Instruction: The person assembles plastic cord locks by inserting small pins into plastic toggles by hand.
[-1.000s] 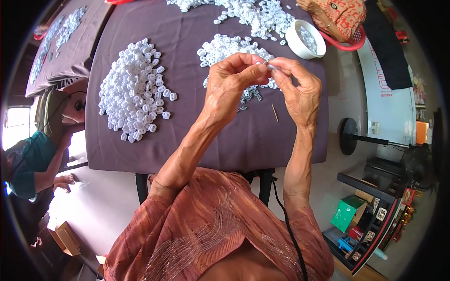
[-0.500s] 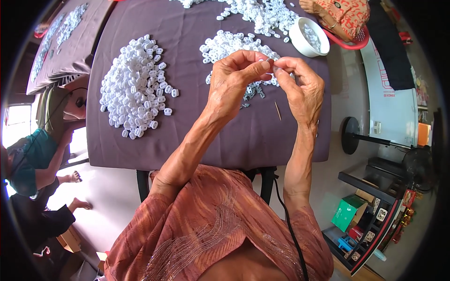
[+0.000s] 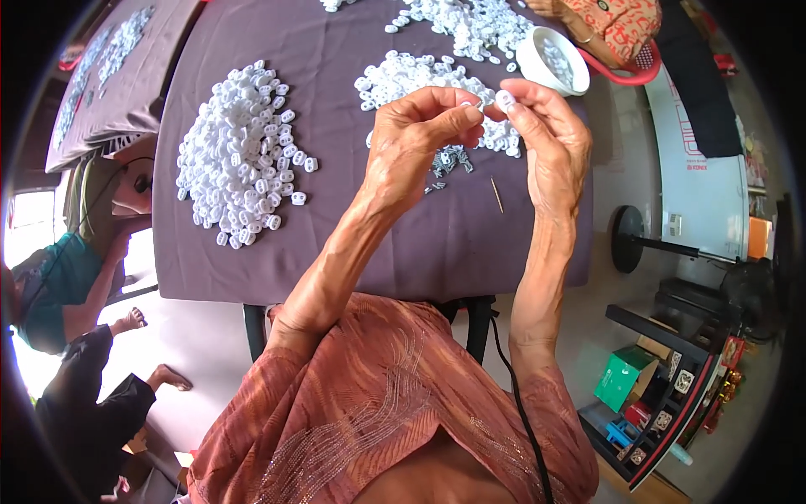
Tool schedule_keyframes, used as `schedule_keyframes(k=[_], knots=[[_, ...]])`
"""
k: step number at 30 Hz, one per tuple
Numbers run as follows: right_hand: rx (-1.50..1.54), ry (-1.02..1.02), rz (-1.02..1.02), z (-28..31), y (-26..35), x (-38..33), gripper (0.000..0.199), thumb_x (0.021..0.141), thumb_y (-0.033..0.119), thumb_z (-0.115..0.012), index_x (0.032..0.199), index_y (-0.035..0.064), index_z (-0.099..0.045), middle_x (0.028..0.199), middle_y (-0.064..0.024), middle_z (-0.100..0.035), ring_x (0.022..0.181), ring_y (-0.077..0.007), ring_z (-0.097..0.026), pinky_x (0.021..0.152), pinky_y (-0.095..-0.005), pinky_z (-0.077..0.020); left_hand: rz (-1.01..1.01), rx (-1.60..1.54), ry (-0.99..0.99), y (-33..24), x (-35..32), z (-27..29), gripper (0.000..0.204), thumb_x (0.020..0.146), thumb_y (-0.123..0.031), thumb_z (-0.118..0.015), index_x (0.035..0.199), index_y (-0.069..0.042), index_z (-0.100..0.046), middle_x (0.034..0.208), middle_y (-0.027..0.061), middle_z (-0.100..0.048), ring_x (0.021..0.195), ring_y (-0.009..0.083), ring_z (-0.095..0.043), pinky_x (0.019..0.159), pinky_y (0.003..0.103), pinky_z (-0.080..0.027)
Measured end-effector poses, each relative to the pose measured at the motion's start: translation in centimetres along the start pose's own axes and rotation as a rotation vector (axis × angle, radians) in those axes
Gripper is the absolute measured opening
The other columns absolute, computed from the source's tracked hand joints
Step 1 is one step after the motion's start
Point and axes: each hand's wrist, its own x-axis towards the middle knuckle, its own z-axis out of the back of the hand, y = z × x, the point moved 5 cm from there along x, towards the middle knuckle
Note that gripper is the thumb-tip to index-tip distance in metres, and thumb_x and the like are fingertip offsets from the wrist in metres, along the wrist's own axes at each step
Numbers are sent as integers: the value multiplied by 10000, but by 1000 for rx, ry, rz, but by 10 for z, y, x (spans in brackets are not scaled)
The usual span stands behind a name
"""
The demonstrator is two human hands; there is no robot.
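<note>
Over the middle of the table my right hand [image 3: 554, 139] pinches a small white oval plastic piece [image 3: 505, 99] with holes, which looks like a cord lock, between thumb and forefinger. Just left of it, my left hand [image 3: 411, 139] has its thumb and forefinger closed at the tips on a tiny white part, mostly hidden. Behind and below my fingers lies a pile of white plastic parts [image 3: 407, 74]. A small heap of grey metal bits [image 3: 452, 161], perhaps springs, sits between my hands. A thin wooden stick [image 3: 497, 195] lies near my right wrist.
A large pile of white two-holed pieces [image 3: 239, 160] covers the left of the dark tablecloth [image 3: 353, 38]. At the far right stand a white bowl [image 3: 552, 60] of parts and a red basket [image 3: 634, 76] beside another person's arm [image 3: 592, 38]. More parts [image 3: 470, 25] spread at the back.
My hands have drawn slightly apart. The right hand has moved right, and the white piece in its fingertips now shows clearly. At the left, another person's legs have shifted.
</note>
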Motion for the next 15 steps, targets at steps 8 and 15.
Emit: schedule_keyframes(k=[8,15], knots=[[-2,20,44,1,-8,4,178,804,36,-570,964,-41,-576,819,-72,-600,763,-137,-572,738,-246,-436,-8,32,23,-1,0,-3,136,740,-69,-651,833,23,-615,776,105,-640,631,114,-554,610,244,-464],[-5,1,33,1,-8,4,153,794,49,-583,927,-24,-596,765,-53,-602,706,-116,-577,696,-223,-440,-16,108,-3,-3,-2,-6,120,733,-65,-655,803,25,-616,699,58,-609,610,98,-523,588,226,-430]])
